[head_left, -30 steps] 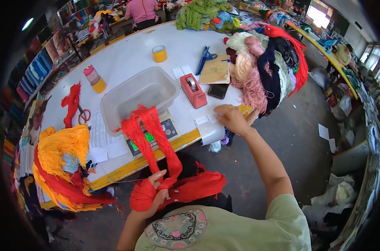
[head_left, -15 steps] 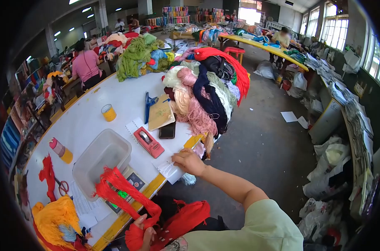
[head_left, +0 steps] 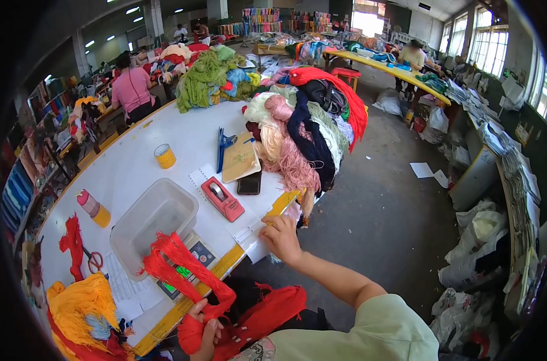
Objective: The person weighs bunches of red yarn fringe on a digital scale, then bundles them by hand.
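Observation:
My left hand (head_left: 206, 334) is closed around a bundle of red yarn (head_left: 258, 316) at the bottom of the view. Small white tags show on the red strands, and one looped end lies over the digital scale (head_left: 202, 256) and the plastic tub's near corner. My right hand (head_left: 280, 239) rests at the table's yellow edge, fingers curled together on white paper slips (head_left: 253, 236); the fingertips partly hide what they pinch. Just beyond it sits a red tape dispenser (head_left: 223, 200). The clear plastic tub (head_left: 126, 231) stands on the scale.
A phone (head_left: 249, 183), a clipboard (head_left: 240, 157) and a yellow tape roll (head_left: 164, 156) lie farther up the white table. Heaped yarn (head_left: 294, 135) covers its far end. Scissors (head_left: 95, 260), a pink-capped bottle (head_left: 93, 207) and orange yarn (head_left: 84, 307) are at left. Other people work behind.
The view has shifted slightly, so the table's things sit a little lower and farther right. My right hand stays at the paper slips, its fingers slightly repositioned. My left hand keeps the red yarn.

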Available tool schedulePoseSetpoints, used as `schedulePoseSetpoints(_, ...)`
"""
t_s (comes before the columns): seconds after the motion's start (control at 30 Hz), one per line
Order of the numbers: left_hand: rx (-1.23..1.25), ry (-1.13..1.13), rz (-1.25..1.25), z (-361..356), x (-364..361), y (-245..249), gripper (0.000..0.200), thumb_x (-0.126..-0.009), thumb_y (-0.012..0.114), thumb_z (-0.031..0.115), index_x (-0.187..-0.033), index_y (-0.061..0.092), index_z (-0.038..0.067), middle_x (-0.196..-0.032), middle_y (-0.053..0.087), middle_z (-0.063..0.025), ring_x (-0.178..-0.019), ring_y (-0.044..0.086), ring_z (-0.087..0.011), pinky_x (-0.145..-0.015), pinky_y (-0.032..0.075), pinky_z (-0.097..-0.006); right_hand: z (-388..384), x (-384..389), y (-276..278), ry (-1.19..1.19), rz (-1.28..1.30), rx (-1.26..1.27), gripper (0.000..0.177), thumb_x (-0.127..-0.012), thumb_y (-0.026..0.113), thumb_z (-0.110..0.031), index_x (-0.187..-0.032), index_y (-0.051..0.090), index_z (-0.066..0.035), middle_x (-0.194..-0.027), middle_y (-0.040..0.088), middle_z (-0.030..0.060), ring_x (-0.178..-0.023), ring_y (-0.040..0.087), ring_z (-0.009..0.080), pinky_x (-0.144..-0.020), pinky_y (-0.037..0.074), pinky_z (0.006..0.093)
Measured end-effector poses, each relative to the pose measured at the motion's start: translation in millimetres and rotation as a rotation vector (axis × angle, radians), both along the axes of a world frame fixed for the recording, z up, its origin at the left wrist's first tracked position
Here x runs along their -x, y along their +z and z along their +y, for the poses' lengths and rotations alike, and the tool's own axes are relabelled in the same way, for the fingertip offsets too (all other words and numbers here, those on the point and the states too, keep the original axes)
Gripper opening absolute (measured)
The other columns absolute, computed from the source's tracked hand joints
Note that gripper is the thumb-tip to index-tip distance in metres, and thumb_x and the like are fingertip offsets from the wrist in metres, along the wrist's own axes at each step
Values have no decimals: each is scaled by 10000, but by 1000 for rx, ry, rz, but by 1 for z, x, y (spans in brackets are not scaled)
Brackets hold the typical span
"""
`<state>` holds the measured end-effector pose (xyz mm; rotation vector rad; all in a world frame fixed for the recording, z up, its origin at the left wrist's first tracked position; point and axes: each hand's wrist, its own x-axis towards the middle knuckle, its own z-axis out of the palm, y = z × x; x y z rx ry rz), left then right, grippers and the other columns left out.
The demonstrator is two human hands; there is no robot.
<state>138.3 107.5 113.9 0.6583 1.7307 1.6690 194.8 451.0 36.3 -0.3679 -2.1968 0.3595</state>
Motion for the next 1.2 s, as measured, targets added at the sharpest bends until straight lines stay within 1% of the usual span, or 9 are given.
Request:
schedulePoseSetpoints(0.13, -59, 32, 82, 8, -5, 2, 596, -935, 587, 207, -1448, 344, 25, -853, 606, -44, -594, 521, -68, -478, 389, -186, -84, -10, 34, 754, -116, 1064, 71, -825, 735, -93, -867, 679, -105, -1112, 590, 40, -1156, 512, 195, -987, 386, 332)
schedulePoseSetpoints(0.27, -131, -53, 62, 15, -4, -9, 691, -942, 600, 239, -1506, 254, 37, -858, 586, -45, -611, 517, -63, -478, 393, -182, -149, -20, 61, 995, -237, 1298, 84, -863, 728, -121, -903, 670, -76, -1148, 536, 44, -1145, 504, 162, -1003, 376, 305)
schedulePoseSetpoints(0.4, -70, 12, 18, 8, -7, -6, 708, -947, 580, 202, -1528, 206, 50, -855, 581, -41, -597, 510, -62, -484, 391, -175, -166, -6, 52, 950, -75, 959, 118, -903, 657, -105, -989, 595, -56, -1053, 565, 77, -936, 601, 202, -796, 490, 343)
schedulePoseSetpoints(0.5, -49, -11, 43, 0, -5, 4, 743, -941, 571, 167, -1546, 154, 58, -848, 576, -39, -582, 496, -51, -480, 380, -168, -163, -7, 69, 932, -155, 612, 265, -922, 634, -146, -1152, 530, -65, -1131, 574, 105, -1062, 562, 236, -882, 446, 327)
schedulePoseSetpoints(0.63, 10, -76, 168, -11, -2, 15, 801, -916, 585, 126, -1555, 109, 53, -905, 610, -61, -645, 555, -104, -556, 458, -214, -152, 0, 86, 1138, -561, 678, 326, -932, 613, -157, -1218, 489, -61, -901, 648, 97, -780, 651, 255, -715, 497, 334)
schedulePoseSetpoints(0.8, 420, 143, 855, -7, 2, 10, 675, -879, 667, 154, -1465, 349, 42, -996, 679, -173, -802, 677, -337, -648, 534, -439, -161, 11, 71, 1023, -449, 841, 294, -940, 638, -164, -1193, 517, -77, -814, 656, 56, -752, 626, 82, -633, 483, 275)
schedulePoseSetpoints(0.87, 394, 216, 1173, -5, 1, 16, 568, -871, 687, 103, -1374, 428, 48, -1031, 670, -172, -888, 679, -290, -764, 532, -334, -161, 10, 91, 913, -538, 900, 305, -932, 656, -139, -1199, 519, -80, -717, 634, 5, -684, 566, 31, -608, 452, 238)
schedulePoseSetpoints(0.97, 221, 312, 1101, -11, -1, 7, 312, -833, 737, 80, -1093, 565, 91, -924, 689, -89, -803, 685, -295, -641, 533, -353, -166, 9, 106, 877, -524, 824, 335, -911, 679, -101, -1203, 517, -75, -621, 573, -31, -632, 475, 1, -587, 386, 195)
schedulePoseSetpoints(1.2, 454, 31, 781, -24, 17, 38, 138, -868, 687, 207, -967, 690, 110, -861, 673, -116, -731, 661, -313, -623, 506, -383, -171, 20, 100, 1086, -403, 886, 251, -871, 684, -19, -1063, 525, -51, -706, 601, 5, -648, 526, 55, -598, 406, 236)
